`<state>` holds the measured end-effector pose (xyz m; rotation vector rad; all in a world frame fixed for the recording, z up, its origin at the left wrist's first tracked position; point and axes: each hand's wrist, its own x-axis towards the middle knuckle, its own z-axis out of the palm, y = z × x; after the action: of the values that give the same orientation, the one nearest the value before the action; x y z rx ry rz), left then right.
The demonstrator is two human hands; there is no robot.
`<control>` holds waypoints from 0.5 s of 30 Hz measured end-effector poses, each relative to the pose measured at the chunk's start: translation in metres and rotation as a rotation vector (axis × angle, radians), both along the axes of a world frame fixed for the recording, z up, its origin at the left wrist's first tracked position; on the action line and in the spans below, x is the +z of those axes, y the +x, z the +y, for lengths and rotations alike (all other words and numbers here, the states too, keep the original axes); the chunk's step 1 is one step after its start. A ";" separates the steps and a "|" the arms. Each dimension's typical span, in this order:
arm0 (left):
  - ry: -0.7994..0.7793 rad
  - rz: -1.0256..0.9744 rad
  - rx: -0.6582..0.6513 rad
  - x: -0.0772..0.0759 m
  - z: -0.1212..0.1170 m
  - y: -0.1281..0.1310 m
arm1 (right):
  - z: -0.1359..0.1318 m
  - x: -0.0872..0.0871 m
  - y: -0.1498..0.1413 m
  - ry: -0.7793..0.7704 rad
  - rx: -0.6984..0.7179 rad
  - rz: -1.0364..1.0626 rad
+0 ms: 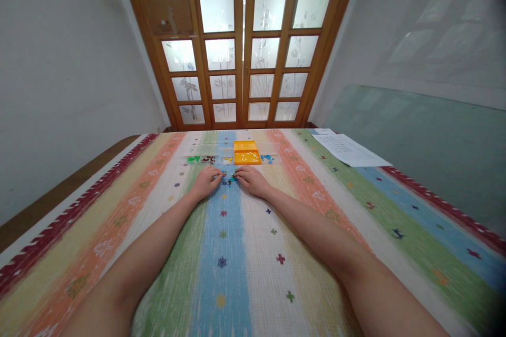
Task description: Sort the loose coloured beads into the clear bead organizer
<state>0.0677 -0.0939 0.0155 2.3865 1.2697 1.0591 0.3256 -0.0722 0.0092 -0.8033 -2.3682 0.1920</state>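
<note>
Both my arms stretch forward over a striped cloth (253,253). My left hand (206,181) and my right hand (250,179) rest on the cloth with fingertips almost meeting over a few tiny coloured pieces (229,180). Each hand's fingers are pinched together; what they hold is too small to make out. Just beyond the hands lies an orange tray (246,152) with small pale bits in it. A clear divided strip (205,159) beside it holds green, dark red and blue small pieces.
A sheet of printed paper (348,148) lies at the cloth's far right. A glass panel (415,137) leans along the right wall. Wooden doors with frosted panes (241,47) stand behind the table. A brown floor edge shows at left.
</note>
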 end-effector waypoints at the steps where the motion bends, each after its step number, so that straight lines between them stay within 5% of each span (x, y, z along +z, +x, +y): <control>1: -0.020 -0.086 0.057 -0.002 0.003 -0.002 | 0.000 0.000 0.000 0.000 -0.002 0.000; 6: -0.276 -0.717 0.352 -0.005 0.025 -0.017 | 0.002 -0.003 0.000 0.006 0.008 0.021; 10: -0.480 -1.102 0.266 -0.003 0.039 -0.030 | 0.004 -0.005 -0.001 0.019 0.031 0.031; 15: -0.578 -1.144 0.192 -0.011 0.044 -0.038 | 0.003 -0.005 0.000 0.023 0.031 0.029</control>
<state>0.0297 -0.0502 0.0041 0.9304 1.0907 1.4841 0.3257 -0.0692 0.0046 -0.7488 -2.3522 0.1878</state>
